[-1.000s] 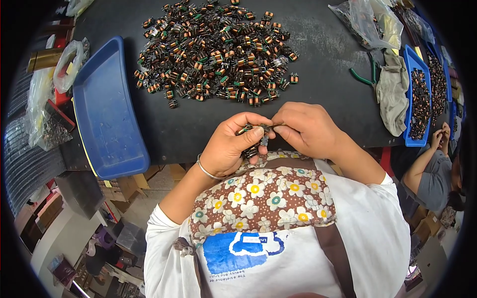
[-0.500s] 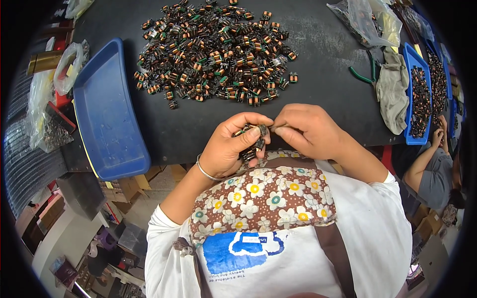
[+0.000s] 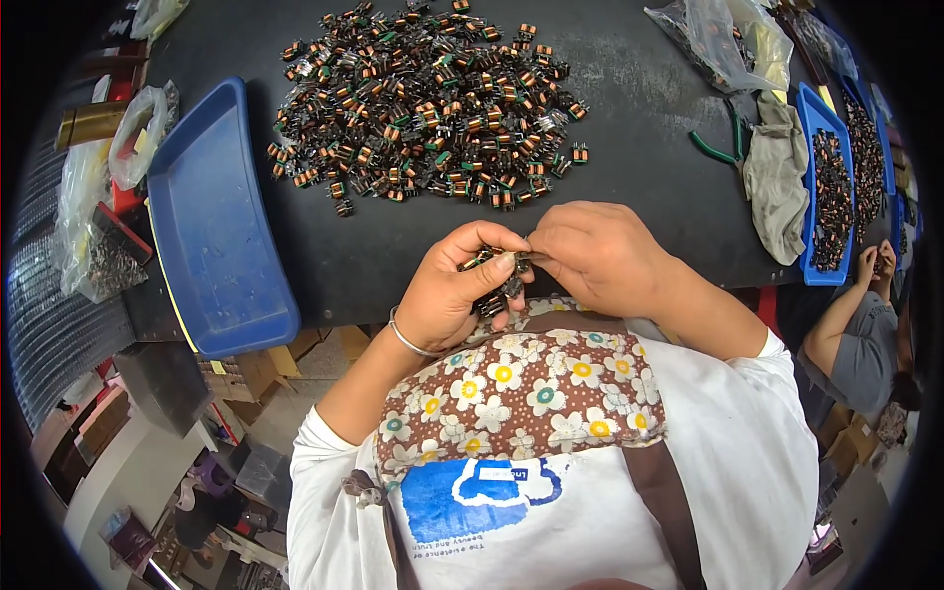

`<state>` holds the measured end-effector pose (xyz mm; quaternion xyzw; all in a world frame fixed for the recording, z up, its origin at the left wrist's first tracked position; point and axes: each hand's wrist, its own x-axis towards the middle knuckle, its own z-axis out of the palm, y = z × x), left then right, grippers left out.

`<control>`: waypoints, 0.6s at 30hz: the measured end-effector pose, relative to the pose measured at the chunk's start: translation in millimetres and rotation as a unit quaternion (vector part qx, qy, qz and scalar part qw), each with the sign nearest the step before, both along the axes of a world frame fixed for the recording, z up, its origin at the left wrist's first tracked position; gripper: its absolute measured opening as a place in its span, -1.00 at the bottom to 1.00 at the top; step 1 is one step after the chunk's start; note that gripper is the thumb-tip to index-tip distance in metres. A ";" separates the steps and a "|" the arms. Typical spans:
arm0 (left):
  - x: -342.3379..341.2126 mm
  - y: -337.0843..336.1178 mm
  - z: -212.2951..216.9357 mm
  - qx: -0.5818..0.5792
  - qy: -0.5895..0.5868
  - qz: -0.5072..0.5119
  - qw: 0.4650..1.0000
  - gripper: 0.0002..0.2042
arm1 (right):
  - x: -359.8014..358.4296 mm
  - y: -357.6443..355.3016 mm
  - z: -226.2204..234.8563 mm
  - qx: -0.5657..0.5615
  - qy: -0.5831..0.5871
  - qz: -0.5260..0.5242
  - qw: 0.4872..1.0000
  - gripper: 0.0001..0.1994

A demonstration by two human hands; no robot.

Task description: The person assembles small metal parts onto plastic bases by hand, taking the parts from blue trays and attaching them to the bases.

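Over the near edge of the dark table, both hands meet in front of my apron. My left hand is closed around several small wire-wound coils with black bodies and metal pins. Its thumb lies across them, and its fingers hide part of the bunch. My right hand is pinched shut at the upper end of this bunch, touching the left fingertips. Whatever sits in that pinch is too small and covered to make out. Beyond the hands spreads a large pile of copper-coloured coils, some with green parts.
A long blue tray stands at the left, beside plastic bags. To the right lie green-handled pliers, a grey cloth and a blue tray of coils. A co-worker's arm shows at the far right.
My right hand has shifted slightly left, its fingertips now closer over the coils in the left hand. My left hand stays almost still.
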<state>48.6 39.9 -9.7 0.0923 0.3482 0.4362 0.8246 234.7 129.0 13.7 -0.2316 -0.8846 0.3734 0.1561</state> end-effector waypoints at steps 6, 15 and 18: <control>-23.0 0.3 30.2 -0.010 0.022 0.010 1.000 -0.87 | -29.5 -2.1 30.5 0.019 0.022 -0.035 0.999 -0.88; -152.9 -10.6 80.7 0.142 0.131 0.301 0.934 -0.84 | -30.7 8.4 64.2 -0.077 0.065 -0.054 0.993 -0.87; -219.4 -19.3 105.3 0.147 0.315 0.421 0.838 -0.85 | -18.6 15.8 71.1 -0.068 0.078 -0.090 0.991 -0.87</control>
